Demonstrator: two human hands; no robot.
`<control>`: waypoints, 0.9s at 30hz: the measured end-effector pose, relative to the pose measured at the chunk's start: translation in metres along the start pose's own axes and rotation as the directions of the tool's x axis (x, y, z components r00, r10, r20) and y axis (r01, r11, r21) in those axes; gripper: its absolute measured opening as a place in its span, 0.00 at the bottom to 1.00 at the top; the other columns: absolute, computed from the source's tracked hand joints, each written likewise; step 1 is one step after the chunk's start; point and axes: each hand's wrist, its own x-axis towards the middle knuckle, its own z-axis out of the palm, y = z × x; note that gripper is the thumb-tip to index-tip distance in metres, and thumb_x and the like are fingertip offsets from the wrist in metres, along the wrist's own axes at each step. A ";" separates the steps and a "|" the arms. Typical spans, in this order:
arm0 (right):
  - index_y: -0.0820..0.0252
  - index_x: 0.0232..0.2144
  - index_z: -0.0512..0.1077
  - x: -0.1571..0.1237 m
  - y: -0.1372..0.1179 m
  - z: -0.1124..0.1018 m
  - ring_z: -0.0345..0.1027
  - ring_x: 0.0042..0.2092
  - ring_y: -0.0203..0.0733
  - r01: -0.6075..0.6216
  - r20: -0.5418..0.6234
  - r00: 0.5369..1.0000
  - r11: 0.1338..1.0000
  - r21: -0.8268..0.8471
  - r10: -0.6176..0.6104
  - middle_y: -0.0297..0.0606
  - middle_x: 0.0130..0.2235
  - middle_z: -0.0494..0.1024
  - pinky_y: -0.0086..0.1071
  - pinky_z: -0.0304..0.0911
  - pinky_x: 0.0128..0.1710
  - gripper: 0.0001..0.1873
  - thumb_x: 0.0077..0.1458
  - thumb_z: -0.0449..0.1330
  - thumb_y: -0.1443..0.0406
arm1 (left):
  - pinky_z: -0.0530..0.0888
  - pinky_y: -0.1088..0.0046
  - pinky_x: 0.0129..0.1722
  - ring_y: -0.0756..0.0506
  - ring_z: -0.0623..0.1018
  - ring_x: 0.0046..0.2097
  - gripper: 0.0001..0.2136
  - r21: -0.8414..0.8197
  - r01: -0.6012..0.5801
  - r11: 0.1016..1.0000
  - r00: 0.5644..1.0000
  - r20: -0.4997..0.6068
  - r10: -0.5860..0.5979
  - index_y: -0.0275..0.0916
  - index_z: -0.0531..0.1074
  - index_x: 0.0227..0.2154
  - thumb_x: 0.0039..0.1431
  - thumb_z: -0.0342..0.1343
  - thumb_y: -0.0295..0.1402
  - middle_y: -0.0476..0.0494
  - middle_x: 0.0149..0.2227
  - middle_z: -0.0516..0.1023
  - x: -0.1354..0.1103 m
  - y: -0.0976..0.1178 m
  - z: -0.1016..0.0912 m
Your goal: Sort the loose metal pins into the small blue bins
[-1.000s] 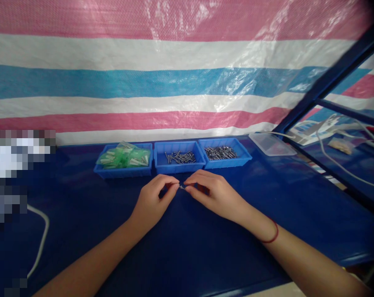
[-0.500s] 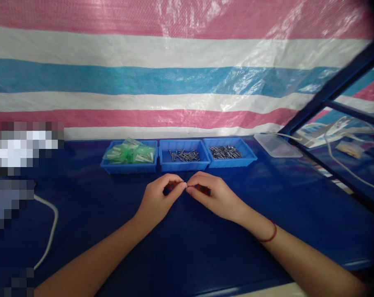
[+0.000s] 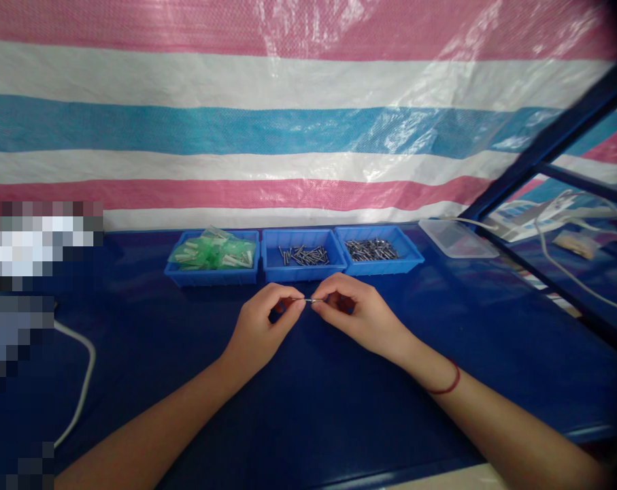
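Note:
A thin screw-like metal piece [image 3: 309, 300] spans the small gap between my fingertips, held level above the blue table. My left hand [image 3: 264, 320] pinches its left end between thumb and forefinger. The other end is pinched by my right hand [image 3: 362, 309], which has a dark red band on its wrist. Fingertips cover both ends, so I cannot tell whether it is one part or two. Just beyond the hands stands the middle blue tray [image 3: 304, 274], with loose silver screws [image 3: 311, 256] in it. Darker metal pieces [image 3: 372, 250] fill the right blue tray [image 3: 384, 268].
The left blue tray [image 3: 211, 278] holds green bags [image 3: 209, 250] with pale pieces inside. A clear plastic lid [image 3: 458, 238] lies at the back right, beside a dark blue frame [image 3: 537, 156]. A white cable [image 3: 90, 361] curves on the left. Striped sheeting [image 3: 298, 129] hangs behind.
My fingertips have drawn slightly apart, so the metal piece between them now shows. The right hand has risen a little; the left has hardly moved. The trays stay put.

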 end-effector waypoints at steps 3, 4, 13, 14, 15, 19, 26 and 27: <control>0.59 0.32 0.73 -0.001 -0.002 -0.002 0.62 0.28 0.32 -0.008 -0.042 0.999 1.000 0.013 0.009 0.34 0.32 0.74 0.28 0.59 0.27 0.02 0.54 0.61 0.66 | 0.69 0.76 0.35 0.51 0.74 0.34 0.03 0.011 0.001 1.000 1.000 0.023 -0.002 0.38 0.73 0.34 0.60 0.55 0.29 0.49 0.33 0.75 0.001 -0.001 0.000; 0.59 0.32 0.73 -0.001 -0.003 -0.002 0.62 0.27 0.32 -0.006 -0.042 0.999 1.000 0.015 0.006 0.34 0.32 0.74 0.28 0.59 0.26 0.03 0.54 0.61 0.65 | 0.69 0.76 0.35 0.50 0.74 0.34 0.03 0.014 0.002 1.000 0.999 0.036 -0.003 0.38 0.73 0.34 0.60 0.55 0.30 0.49 0.33 0.75 0.001 -0.001 0.000; 0.59 0.29 0.73 0.005 -0.006 -0.018 0.68 0.33 0.37 0.088 -0.131 0.987 0.993 -0.083 -0.099 0.37 0.32 0.75 0.31 0.62 0.31 0.08 0.58 0.58 0.62 | 0.70 0.75 0.39 0.50 0.75 0.37 0.08 0.024 0.014 1.000 0.992 0.125 -0.016 0.39 0.72 0.42 0.61 0.53 0.31 0.48 0.37 0.76 0.000 0.002 0.000; 0.59 0.30 0.73 0.006 -0.004 -0.024 0.68 0.34 0.37 0.092 -0.198 0.974 0.990 -0.109 -0.112 0.37 0.32 0.75 0.31 0.62 0.32 0.08 0.58 0.58 0.62 | 0.70 0.75 0.40 0.50 0.75 0.37 0.09 0.025 0.021 0.999 0.993 0.118 -0.024 0.39 0.71 0.43 0.61 0.53 0.31 0.48 0.38 0.77 -0.001 0.001 0.000; 0.59 0.29 0.73 0.009 -0.001 -0.031 0.68 0.34 0.38 0.089 -0.282 0.951 0.986 -0.144 -0.127 0.37 0.32 0.75 0.31 0.62 0.32 0.08 0.58 0.58 0.61 | 0.70 0.75 0.40 0.50 0.75 0.37 0.09 0.028 0.026 0.999 0.993 0.113 -0.029 0.39 0.71 0.44 0.61 0.53 0.31 0.48 0.37 0.77 -0.001 0.001 0.000; 0.59 0.31 0.74 0.016 0.019 -0.064 0.67 0.30 0.38 -0.028 -0.585 0.793 0.948 -0.316 -0.171 0.37 0.31 0.75 0.31 0.61 0.28 0.10 0.57 0.58 0.59 | 0.71 0.74 0.41 0.50 0.76 0.37 0.09 0.039 0.015 0.999 0.990 0.139 -0.021 0.40 0.71 0.44 0.62 0.52 0.32 0.48 0.38 0.77 -0.002 -0.003 0.001; 0.61 0.35 0.76 0.022 0.050 -0.088 0.62 0.28 0.38 -0.231 -0.555 0.814 0.782 -0.579 -0.170 0.39 0.33 0.73 0.35 0.61 0.34 0.10 0.55 0.57 0.62 | 0.70 0.76 0.32 0.50 0.76 0.32 0.07 0.059 -0.004 0.998 0.978 0.210 -0.008 0.39 0.72 0.40 0.62 0.51 0.33 0.49 0.33 0.77 -0.003 0.002 -0.001; 0.61 0.34 0.75 0.022 0.049 -0.084 0.62 0.28 0.38 -0.225 -0.555 0.813 0.783 -0.580 -0.178 0.39 0.32 0.72 0.35 0.61 0.33 0.10 0.55 0.57 0.62 | 0.69 0.76 0.31 0.50 0.75 0.31 0.07 0.063 -0.014 0.998 0.972 0.233 -0.001 0.39 0.72 0.38 0.62 0.51 0.33 0.49 0.31 0.76 -0.004 0.004 -0.002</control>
